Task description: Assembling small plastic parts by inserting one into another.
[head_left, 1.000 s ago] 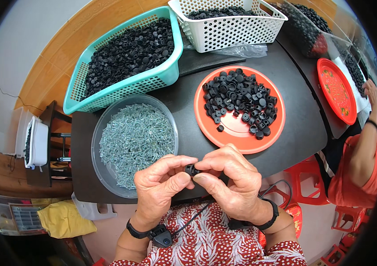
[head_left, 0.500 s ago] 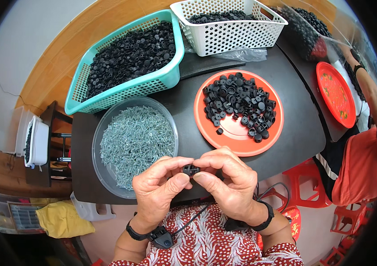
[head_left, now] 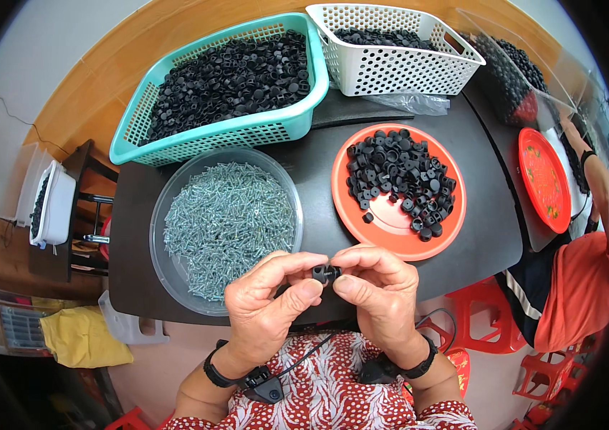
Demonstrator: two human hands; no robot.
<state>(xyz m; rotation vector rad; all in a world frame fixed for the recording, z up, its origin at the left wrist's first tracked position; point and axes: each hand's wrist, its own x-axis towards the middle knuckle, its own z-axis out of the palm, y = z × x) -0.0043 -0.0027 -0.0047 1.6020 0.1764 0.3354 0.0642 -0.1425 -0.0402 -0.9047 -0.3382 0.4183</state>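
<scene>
Between my two hands, over the table's front edge, is a small black plastic part with pale marks on its side. My left hand pinches its left end between thumb and forefinger. From the other side, the thumb and forefinger of my right hand close on its right end. Ahead of my left hand stands a clear round tub heaped with silvery screws. Beyond my right hand lies an orange-red plate carrying a pile of black plastic caps.
A turquoise basket and a white basket, both filled with black parts, stand at the back of the dark table. Another person's arm is at the right, near a red tray. Red stools stand below.
My hands have shifted slightly right in the picture, along with the black part. The part's pale marks show more clearly now. The whole view has tilted a little.
</scene>
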